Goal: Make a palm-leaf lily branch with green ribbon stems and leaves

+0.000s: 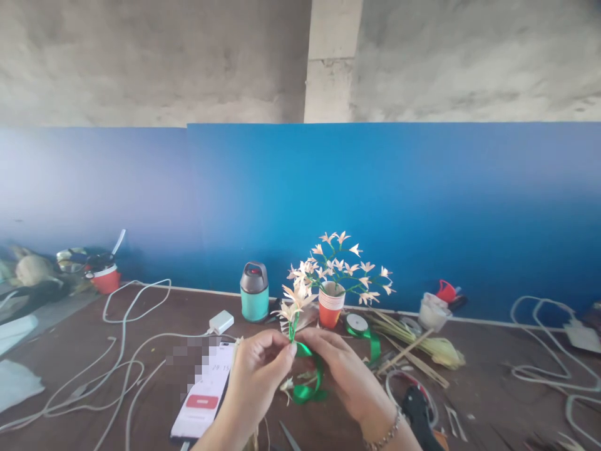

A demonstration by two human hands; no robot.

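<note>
My left hand (265,366) pinches the green-wrapped stem of a cream artificial flower spray (297,302) between thumb and fingers, blossoms upward. Opposite it, my right hand (347,369) bends its fingers over a shiny green ribbon (307,393) close to the stem; its thumb is hidden. The ribbon hangs in a loop between both hands. Behind them stands an orange-and-white stack of paper cups (330,313) holding branching stems of similar flowers (366,282). A ribbon spool (357,322) with a loose green tail sits right of the cups.
A phone (204,394) and white charger (221,322) with cables lie left. A teal jar (254,304) stands behind. At right are pale dried strips (436,347), a white tub (432,313) and a black-handled tool (417,410). A pointed blade (290,436) lies at the front.
</note>
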